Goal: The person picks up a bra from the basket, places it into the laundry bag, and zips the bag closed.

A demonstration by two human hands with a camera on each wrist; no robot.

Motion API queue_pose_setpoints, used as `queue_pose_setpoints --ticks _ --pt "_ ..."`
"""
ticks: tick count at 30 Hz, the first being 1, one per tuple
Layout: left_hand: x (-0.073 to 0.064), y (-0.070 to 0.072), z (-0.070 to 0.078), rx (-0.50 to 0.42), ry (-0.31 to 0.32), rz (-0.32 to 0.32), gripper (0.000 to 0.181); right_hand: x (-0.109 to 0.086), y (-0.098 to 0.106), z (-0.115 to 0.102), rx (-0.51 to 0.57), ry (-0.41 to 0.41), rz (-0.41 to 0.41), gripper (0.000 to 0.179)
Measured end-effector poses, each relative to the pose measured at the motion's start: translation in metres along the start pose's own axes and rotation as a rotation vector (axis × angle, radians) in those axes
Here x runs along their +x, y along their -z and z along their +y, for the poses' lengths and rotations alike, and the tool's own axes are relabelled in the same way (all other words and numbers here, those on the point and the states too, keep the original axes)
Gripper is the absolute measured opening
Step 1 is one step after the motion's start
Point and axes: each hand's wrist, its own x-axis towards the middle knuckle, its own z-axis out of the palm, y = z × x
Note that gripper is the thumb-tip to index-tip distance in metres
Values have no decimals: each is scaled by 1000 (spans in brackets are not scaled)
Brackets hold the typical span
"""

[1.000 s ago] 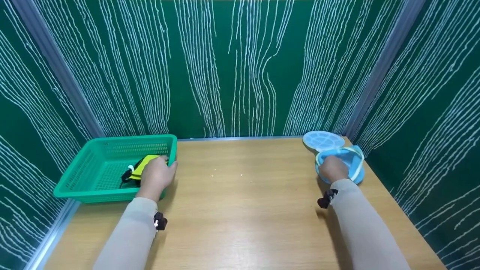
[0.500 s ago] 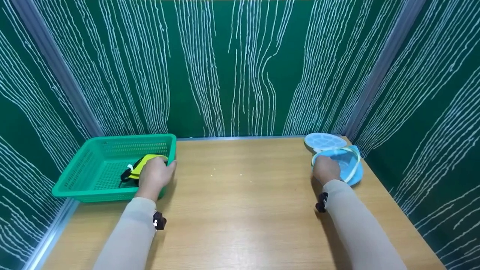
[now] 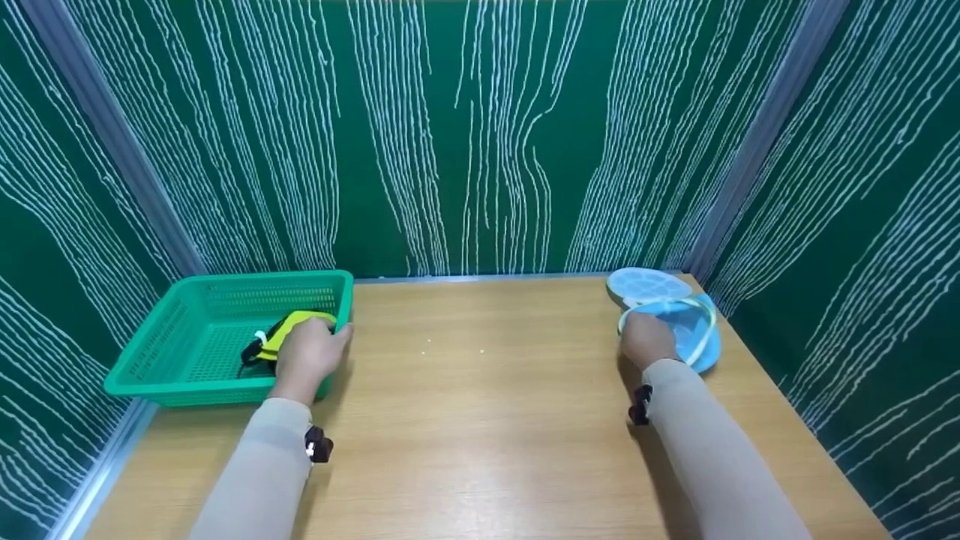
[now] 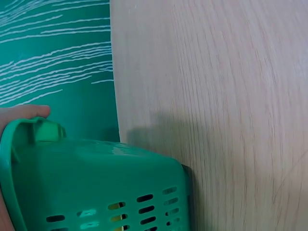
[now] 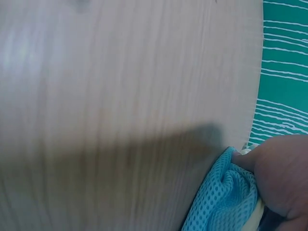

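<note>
My left hand grips the right rim of a green plastic basket; in the left wrist view the thumb lies over the rim. Inside the basket, beside this hand, is a yellow thing with black straps; its kind is unclear. At the right, my right hand pinches the near left edge of a light blue mesh pouch with pale yellow trim. The mesh is creased at the thumb. Behind the pouch, its patterned oval lid lies folded back. My right fingertips are hidden.
The wooden table spreads between the hands, with a few tiny pale specks on it. Green walls with white lines stand at the back and both sides. Metal posts mark the corners.
My right hand has shifted slightly left, and the near part of the pouch has moved left with it. My left hand and the basket are nearly still.
</note>
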Motion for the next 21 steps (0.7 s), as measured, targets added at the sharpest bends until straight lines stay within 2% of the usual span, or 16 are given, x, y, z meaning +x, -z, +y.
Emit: queue_pose_setpoints --ticks 6,12,21 --pt "-1 -1 0 -2 -21 12 47 2 -7 -9 19 -2 12 20" --pt "1 -2 -1 3 -8 8 51 -1 -10 -24 54 1 1 19" --pt "2 -1 -3 33 -44 33 52 0 -16 -39 10 60 33 19"
